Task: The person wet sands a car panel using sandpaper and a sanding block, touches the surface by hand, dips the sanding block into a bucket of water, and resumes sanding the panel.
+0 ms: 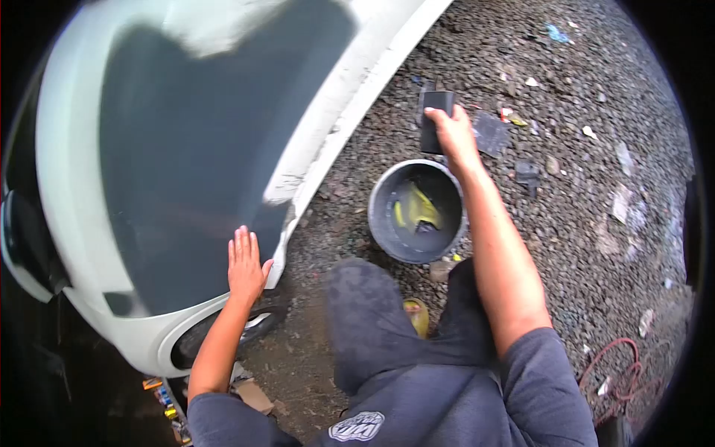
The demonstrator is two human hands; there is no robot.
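Flat against the dark grey patch (194, 156) on a white car body (74, 149) lies my left hand (246, 267), its fingers stretched out and holding nothing. My right hand (454, 134) grips a dark, flat rectangular block (430, 134), thumb on top, above the gravel and just beyond the bucket's rim. The round grey bucket (380, 212) stands on the ground between my right forearm and the car. Inside the bucket are liquid and something yellow-green (421, 208).
Gravel (573, 246) with scattered litter and dark sheet pieces (491, 134) spreads to the right. A red hose (622, 350) lies at lower right. The car's wheel (195, 339) is below my left hand, and a side mirror (30, 246) juts out at far left.
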